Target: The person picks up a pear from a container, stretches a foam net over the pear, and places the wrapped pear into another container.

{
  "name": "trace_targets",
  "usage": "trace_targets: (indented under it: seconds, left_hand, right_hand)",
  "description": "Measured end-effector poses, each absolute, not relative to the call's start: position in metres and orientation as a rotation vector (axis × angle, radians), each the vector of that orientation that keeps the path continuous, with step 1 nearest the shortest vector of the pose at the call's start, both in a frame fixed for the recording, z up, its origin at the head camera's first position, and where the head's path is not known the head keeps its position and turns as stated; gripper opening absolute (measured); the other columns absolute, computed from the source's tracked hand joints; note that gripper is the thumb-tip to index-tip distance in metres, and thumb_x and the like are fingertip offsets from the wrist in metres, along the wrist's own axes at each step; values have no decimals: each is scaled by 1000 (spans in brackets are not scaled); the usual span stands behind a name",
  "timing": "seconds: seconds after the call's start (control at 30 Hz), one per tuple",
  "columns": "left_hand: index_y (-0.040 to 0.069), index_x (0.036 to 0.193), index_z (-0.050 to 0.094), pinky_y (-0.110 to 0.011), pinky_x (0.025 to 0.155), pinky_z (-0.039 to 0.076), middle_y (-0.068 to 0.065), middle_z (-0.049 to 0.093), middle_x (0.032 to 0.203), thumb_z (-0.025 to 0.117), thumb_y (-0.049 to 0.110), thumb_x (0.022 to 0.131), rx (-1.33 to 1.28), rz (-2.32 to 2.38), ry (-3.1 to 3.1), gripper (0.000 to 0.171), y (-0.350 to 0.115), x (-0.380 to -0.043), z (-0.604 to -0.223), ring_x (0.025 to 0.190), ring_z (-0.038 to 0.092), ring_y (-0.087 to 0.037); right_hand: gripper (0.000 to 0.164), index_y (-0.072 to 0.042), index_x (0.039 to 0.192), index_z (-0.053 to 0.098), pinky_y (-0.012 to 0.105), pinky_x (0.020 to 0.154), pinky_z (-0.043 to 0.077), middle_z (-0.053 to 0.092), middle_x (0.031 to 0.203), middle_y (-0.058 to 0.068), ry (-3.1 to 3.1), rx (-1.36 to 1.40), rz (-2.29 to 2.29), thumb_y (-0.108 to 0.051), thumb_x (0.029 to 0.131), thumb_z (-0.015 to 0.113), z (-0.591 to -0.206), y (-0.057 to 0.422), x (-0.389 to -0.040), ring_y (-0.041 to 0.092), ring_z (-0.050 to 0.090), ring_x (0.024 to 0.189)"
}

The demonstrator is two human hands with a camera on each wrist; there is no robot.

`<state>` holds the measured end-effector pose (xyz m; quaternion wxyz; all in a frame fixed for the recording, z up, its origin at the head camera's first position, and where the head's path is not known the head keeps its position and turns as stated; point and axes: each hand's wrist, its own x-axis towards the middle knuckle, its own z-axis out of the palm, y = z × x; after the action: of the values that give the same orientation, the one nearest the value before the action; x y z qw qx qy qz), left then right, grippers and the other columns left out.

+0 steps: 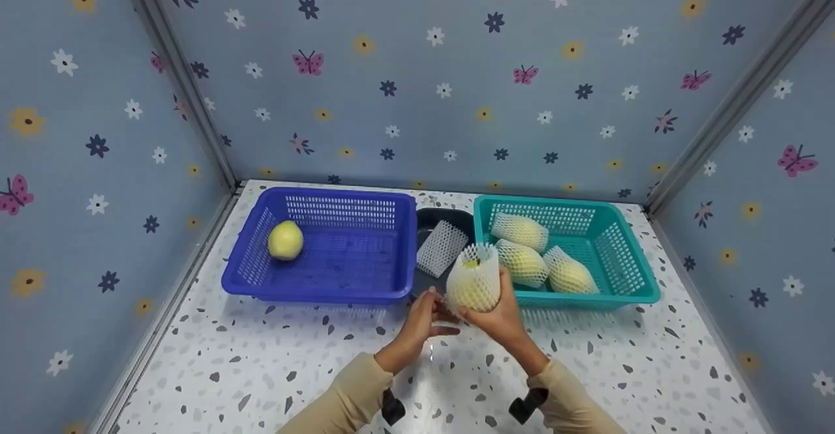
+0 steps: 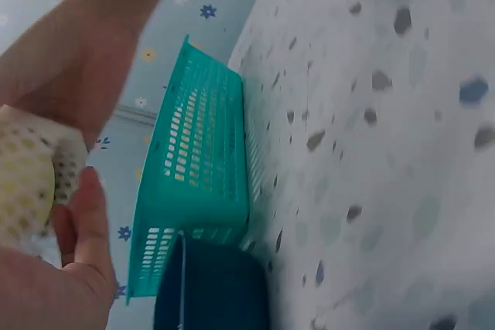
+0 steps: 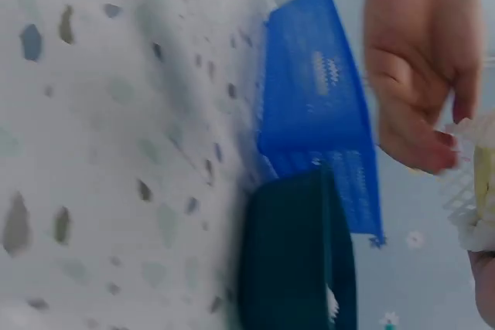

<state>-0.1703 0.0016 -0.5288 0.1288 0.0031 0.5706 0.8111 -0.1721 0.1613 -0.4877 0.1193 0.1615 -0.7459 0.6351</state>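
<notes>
My right hand (image 1: 497, 310) grips a pale yellow fruit in a white foam net sleeve (image 1: 473, 280), held up over the front of the dark bin, with the net's ragged upper rim standing above the fruit. Close by on its left is my left hand (image 1: 417, 327), thumb and fingers apart, fingertips right at the net's lower edge. In the left wrist view the left thumb (image 2: 90, 199) overlaps the edge of the sleeve. A bare yellow fruit (image 1: 285, 240) lies at the left in the blue basket (image 1: 319, 295).
Several net-wrapped fruits (image 1: 522, 263) lie in the left half of the teal basket (image 1: 587, 299). Between the baskets stands a dark bin (image 1: 425, 217), holding a loose white foam net (image 1: 443, 249). A speckled white table (image 1: 261, 356) carries everything, enclosed by flower-patterned walls (image 1: 417, 81).
</notes>
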Motion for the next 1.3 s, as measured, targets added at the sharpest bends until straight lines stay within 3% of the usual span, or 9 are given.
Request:
trace_targets:
  seconds: [0.1, 0.27, 0.4, 0.6, 0.97, 1.3]
  left_hand:
    - [-3, 104, 41, -45, 73, 54, -17, 57, 93, 28, 24, 106, 115, 2322, 1788, 31, -8, -175, -525, 86, 62, -31]
    - [-3, 102, 46, -47, 72, 53, -24, 59, 94, 37, 7, 102, 221, 2220, 2097, 13, -32, -185, -509, 88, 59, -36]
    - [-6, 100, 49, -37, 73, 49, -24, 60, 92, 44, -2, 96, 322, 2062, 2417, 7, -55, -186, -491, 88, 58, -36]
    - [1, 101, 51, -33, 73, 43, -8, 59, 90, 51, 3, 95, 345, 1858, 2667, 7, -79, -209, -527, 85, 55, -22]
    - [2, 100, 51, -35, 73, 44, -8, 56, 88, 51, 0, 94, 276, 1751, 2675, 6, -90, -213, -542, 81, 51, -20]
    - [2, 101, 51, -36, 73, 45, -6, 55, 88, 51, 1, 94, 276, 1717, 2670, 7, -92, -213, -545, 81, 51, -20]
  right_hand:
    - [80, 9, 131, 35, 40, 83, 45, 49, 118, 23, -2217, 393, 1826, 11, 64, 78, -468, 180, -184, 30, 50, 102]
    - [81, 7, 135, 33, 42, 76, 49, 47, 121, 25, -2338, 316, 1713, 7, 68, 78, -435, 219, -209, 32, 51, 99]
    - [80, 7, 137, 30, 48, 78, 49, 45, 124, 28, -2455, 241, 1532, 3, 72, 77, -415, 249, -228, 37, 52, 101]
    - [82, 6, 137, 32, 52, 80, 45, 41, 123, 25, -2508, 177, 1287, -7, 72, 81, -435, 311, -274, 36, 48, 102]
    - [86, 11, 138, 28, 54, 82, 42, 38, 124, 30, -2714, 51, 1049, -17, 75, 79, -451, 375, -306, 40, 44, 102]
    - [94, 14, 141, 15, 62, 88, 39, 31, 128, 40, -2983, -127, 912, -21, 77, 75, -480, 398, -320, 51, 41, 109]
